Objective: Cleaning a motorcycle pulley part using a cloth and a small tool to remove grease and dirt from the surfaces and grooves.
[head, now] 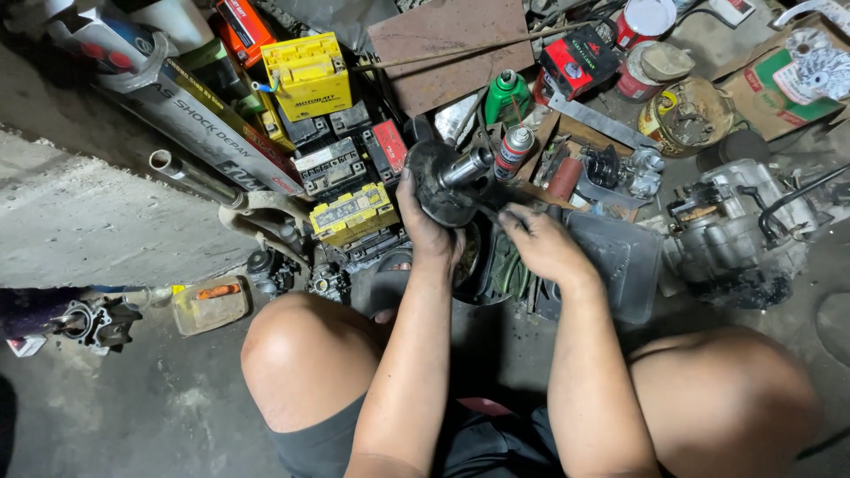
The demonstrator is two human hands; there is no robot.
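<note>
My left hand (428, 228) grips a dark, greasy round metal part with a shiny steel shaft (450, 177) sticking up from its middle, held over the floor between my knees. My right hand (542, 246) is beside it, fingers pinched on a thin dark tool or pin that touches the part's right edge; the tool is mostly hidden. Under both hands sits a dark round casing (482, 265) with greenish bits inside.
An engine block (742, 226) lies to the right, a black plastic tray (620, 261) next to it. Yellow and grey batteries (352, 212), a spray can (513, 150), a green bottle (506, 93), tins and boxes crowd the back. A concrete ledge (97, 221) runs along the left.
</note>
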